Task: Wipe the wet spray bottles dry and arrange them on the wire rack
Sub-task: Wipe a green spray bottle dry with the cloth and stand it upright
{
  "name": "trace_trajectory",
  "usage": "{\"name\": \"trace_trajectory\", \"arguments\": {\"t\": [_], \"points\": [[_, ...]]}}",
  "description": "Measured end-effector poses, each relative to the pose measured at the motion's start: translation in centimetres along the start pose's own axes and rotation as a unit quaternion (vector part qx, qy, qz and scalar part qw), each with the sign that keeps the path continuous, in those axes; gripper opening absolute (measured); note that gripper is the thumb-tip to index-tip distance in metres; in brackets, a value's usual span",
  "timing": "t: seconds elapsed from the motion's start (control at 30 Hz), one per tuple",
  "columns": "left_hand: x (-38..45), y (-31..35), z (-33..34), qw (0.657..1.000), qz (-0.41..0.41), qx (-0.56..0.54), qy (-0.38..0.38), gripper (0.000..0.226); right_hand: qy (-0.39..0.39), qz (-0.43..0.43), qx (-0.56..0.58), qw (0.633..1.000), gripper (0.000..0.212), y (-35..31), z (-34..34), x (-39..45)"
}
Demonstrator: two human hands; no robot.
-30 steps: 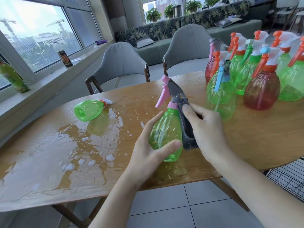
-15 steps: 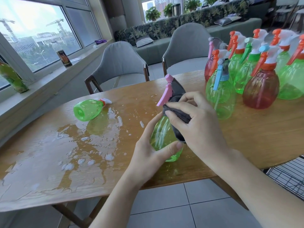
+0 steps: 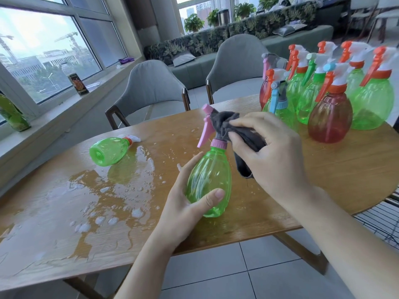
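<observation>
A green spray bottle with a pink trigger head (image 3: 209, 178) is held upright over the table's near edge. My left hand (image 3: 185, 203) grips its lower body, thumb across the front. My right hand (image 3: 269, 156) pinches a dark grey cloth (image 3: 228, 126) and presses it around the back of the pink head. Another green bottle (image 3: 109, 150) lies on its side in the water at the left. Several green and red bottles (image 3: 328, 100) stand grouped at the back right. Part of the black wire rack (image 3: 384, 219) shows below the table at the right edge.
The wooden table (image 3: 336, 169) has a wide puddle with foam (image 3: 92, 199) over its left half. Two grey chairs (image 3: 151, 91) stand behind the table. A window sill with a can and a green bottle runs along the left.
My right hand has moved the cloth up from the bottle's body and neck to the pink trigger head. My left hand keeps its hold on the bottle, now lifted slightly.
</observation>
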State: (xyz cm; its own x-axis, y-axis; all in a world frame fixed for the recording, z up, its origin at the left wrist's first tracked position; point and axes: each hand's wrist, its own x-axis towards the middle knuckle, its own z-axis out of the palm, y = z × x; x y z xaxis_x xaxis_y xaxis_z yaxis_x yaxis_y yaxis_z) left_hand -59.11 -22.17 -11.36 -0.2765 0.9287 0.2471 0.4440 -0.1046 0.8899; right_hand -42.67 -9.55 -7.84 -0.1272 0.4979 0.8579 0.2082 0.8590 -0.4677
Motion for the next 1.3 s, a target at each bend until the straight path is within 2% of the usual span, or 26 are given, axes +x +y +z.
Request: {"name": "trace_trajectory", "arguments": {"t": [0.13,0.27,0.47,0.87,0.97,1.13,1.2,1.3], "points": [[-0.1,-0.1,0.1,1.0,0.015,0.013,-0.01,0.08,0.027,-0.015,0.02,0.999,0.033,-0.7,0.4,1.0],[-0.3,0.0,0.3,0.998,0.039,0.032,-0.021,0.082,0.056,-0.037,-0.017,0.998,0.029,-0.6,1.1,1.3],[-0.1,0.0,0.4,0.999,0.041,0.03,-0.004,0.081,0.002,-0.013,-0.021,1.0,0.026,0.0,1.9,0.1],[-0.1,0.0,0.4,0.999,0.019,0.031,-0.005,0.082,-0.07,-0.067,-0.015,0.995,0.028,-1.4,2.0,-1.3],[-0.1,-0.1,0.1,1.0,0.011,0.015,-0.006,0.081,-0.035,-0.078,0.009,0.996,0.022,-1.1,1.1,-0.8],[-0.2,0.0,0.1,0.999,0.019,0.027,-0.009,0.081,0.056,-0.065,-0.036,0.996,0.02,0.2,0.3,0.2],[-0.3,0.0,0.2,0.999,0.026,0.032,-0.011,0.082,0.055,-0.037,-0.048,0.997,0.021,0.6,0.7,0.2],[-0.3,-0.3,-0.1,0.999,0.028,0.032,-0.006,0.082,0.005,-0.02,-0.02,1.0,0.021,0.5,1.3,-0.3]]}}
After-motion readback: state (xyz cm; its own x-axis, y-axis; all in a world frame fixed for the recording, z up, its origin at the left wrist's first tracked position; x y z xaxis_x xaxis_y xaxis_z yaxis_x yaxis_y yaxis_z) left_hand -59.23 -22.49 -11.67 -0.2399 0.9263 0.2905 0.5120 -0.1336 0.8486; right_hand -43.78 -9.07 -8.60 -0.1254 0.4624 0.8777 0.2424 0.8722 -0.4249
